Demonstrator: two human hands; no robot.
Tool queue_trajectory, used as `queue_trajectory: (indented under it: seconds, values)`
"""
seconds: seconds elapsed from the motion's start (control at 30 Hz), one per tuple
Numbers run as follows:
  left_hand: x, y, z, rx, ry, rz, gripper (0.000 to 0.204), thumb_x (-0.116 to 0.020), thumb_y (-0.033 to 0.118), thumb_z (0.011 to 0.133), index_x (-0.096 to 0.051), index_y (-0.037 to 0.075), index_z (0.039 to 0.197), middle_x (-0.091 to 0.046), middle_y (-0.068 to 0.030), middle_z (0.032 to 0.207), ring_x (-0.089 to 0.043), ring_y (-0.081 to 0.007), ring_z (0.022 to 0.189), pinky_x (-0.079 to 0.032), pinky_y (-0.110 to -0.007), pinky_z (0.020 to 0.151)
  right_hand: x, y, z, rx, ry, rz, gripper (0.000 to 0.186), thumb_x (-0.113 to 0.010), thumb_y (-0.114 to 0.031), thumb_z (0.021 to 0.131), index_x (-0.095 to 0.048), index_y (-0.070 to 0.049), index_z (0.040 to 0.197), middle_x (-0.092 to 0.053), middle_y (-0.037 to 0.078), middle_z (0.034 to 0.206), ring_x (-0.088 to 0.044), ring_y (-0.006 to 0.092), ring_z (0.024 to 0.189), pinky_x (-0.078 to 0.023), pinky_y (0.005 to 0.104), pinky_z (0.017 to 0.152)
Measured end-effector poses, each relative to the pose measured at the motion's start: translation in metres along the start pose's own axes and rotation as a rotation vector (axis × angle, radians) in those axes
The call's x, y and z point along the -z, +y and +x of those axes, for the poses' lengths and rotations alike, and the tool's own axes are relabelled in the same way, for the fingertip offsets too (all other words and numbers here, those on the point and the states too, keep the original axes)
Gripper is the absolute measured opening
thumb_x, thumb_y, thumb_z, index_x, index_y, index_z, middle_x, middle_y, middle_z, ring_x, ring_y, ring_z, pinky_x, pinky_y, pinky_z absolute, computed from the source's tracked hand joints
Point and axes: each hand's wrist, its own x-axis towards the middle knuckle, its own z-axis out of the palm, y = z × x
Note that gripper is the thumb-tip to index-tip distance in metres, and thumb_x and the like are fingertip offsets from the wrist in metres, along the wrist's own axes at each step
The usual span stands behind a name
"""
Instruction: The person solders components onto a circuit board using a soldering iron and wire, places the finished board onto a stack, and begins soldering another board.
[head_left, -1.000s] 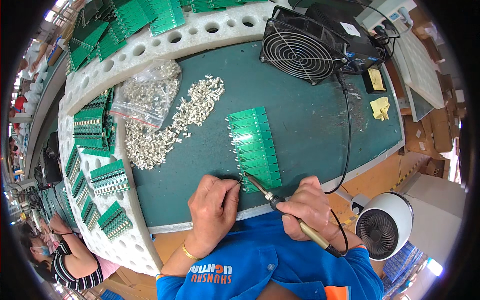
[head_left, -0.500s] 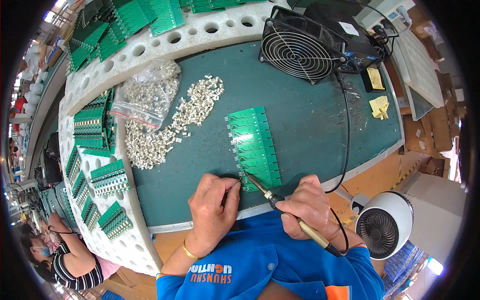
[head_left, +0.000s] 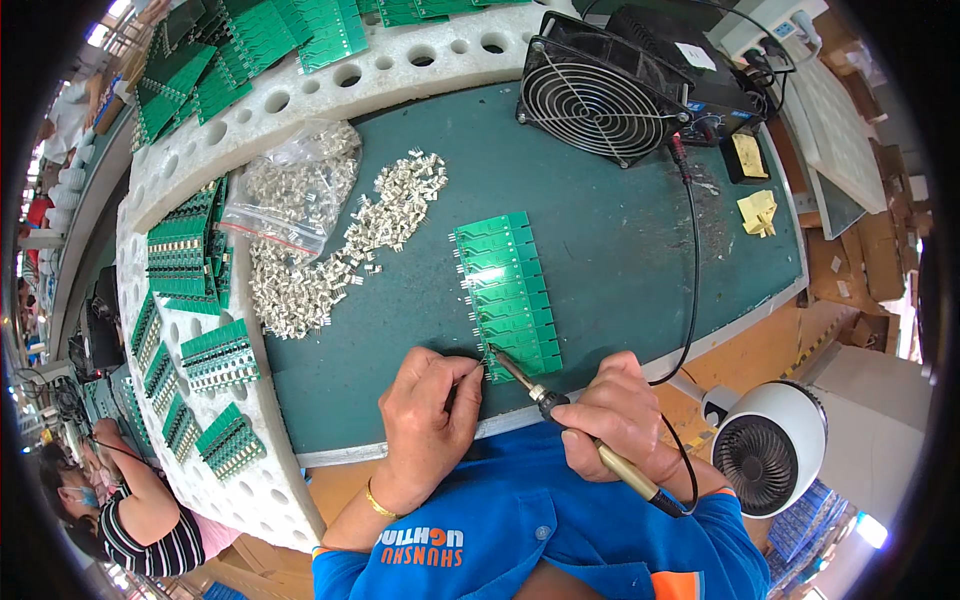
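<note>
A green circuit board panel (head_left: 505, 295) lies flat on the dark green work mat, with small pale connectors along its left edge. My right hand (head_left: 615, 405) grips a soldering iron (head_left: 628, 470) like a pen. The iron's tip meets the panel's lower left edge, or hovers just above it. My left hand (head_left: 428, 405) is closed in a pinch beside that same corner; whatever sits between thumb and forefinger is too small to name. Left of the panel is a heap of small white connectors (head_left: 300, 285), next to a clear plastic bag (head_left: 295, 185) of them.
White foam trays (head_left: 400, 75) edge the mat, carrying green boards (head_left: 220, 355). Toward the back right stand a black fan (head_left: 603, 105) and a black box unit (head_left: 690, 65). The iron's cable (head_left: 695, 270) crosses the mat's right side. A white fan (head_left: 770, 450) stands at right; a person (head_left: 150, 520) sits at left.
My left hand has shifted very slightly to the right. The soldering iron and the panel stay practically where they were.
</note>
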Motion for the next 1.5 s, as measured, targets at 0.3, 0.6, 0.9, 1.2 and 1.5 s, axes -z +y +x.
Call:
queue_trajectory:
  seconds: [0.3, 0.6, 0.9, 1.2, 1.5]
  values:
    - [0.0016, 0.0007, -0.0018, 0.016, -0.012, -0.023, 0.009, -0.072, -0.004, 0.08, -0.067, 0.001, 0.084, -0.055, -0.007, 0.072, -0.051, -0.0149, 0.058, -0.04, -0.027, 0.05, -0.0005, -0.0023, -0.0024, 0.003, 0.013, -0.014, 0.017, -0.073, -0.015, 0.075, -0.068, -0.008, 0.089, -0.057, 0.0, 0.063, -0.053, 0.018, 0.053, -0.041, 0.0341, 0.061]
    - [0.0003, -0.002, -0.0025, -0.003, -0.015, -0.011, 0.009, -0.072, -0.005, 0.079, -0.067, 0.001, 0.084, -0.056, -0.0067, 0.071, -0.052, -0.0161, 0.06, -0.04, -0.028, 0.05, 0.001, -0.0041, -0.0037, -0.001, -0.012, -0.01, 0.018, -0.074, -0.02, 0.077, -0.069, -0.008, 0.091, -0.057, -0.001, 0.063, -0.053, 0.0178, 0.054, -0.041, 0.0343, 0.061]
    - [0.0007, 0.0007, -0.0022, 0.016, -0.01, -0.012, 0.009, -0.072, -0.005, 0.079, -0.067, 0.001, 0.085, -0.055, -0.0074, 0.073, -0.051, -0.0148, 0.059, -0.04, -0.026, 0.05, 0.0013, -0.0038, -0.006, -0.009, 0.006, 0.002, 0.019, -0.074, -0.021, 0.078, -0.068, -0.008, 0.091, -0.056, -0.001, 0.063, -0.053, 0.0173, 0.054, -0.041, 0.034, 0.061]
    - [0.0006, -0.0003, -0.0026, 0.028, -0.015, -0.013, 0.009, -0.072, -0.005, 0.079, -0.067, 0.001, 0.084, -0.055, -0.0068, 0.072, -0.052, -0.0152, 0.06, -0.04, -0.027, 0.051, -0.0011, 0.0003, -0.0026, 0.001, 0.01, 0.001, 0.02, -0.073, -0.021, 0.08, -0.068, -0.008, 0.093, -0.058, -0.001, 0.064, -0.054, 0.0172, 0.054, -0.041, 0.0338, 0.062]
    - [0.0012, 0.0012, -0.0025, 0.024, -0.022, 0.008, 0.01, -0.072, -0.005, 0.078, -0.068, 0.001, 0.084, -0.057, -0.0071, 0.071, -0.054, -0.018, 0.064, -0.042, -0.029, 0.054, 0.0008, -0.0019, -0.0041, 0.06, -0.04, -0.041, 0.024, -0.075, -0.022, 0.078, -0.067, -0.008, 0.095, -0.057, -0.001, 0.063, -0.054, 0.0166, 0.054, -0.041, 0.0338, 0.062]
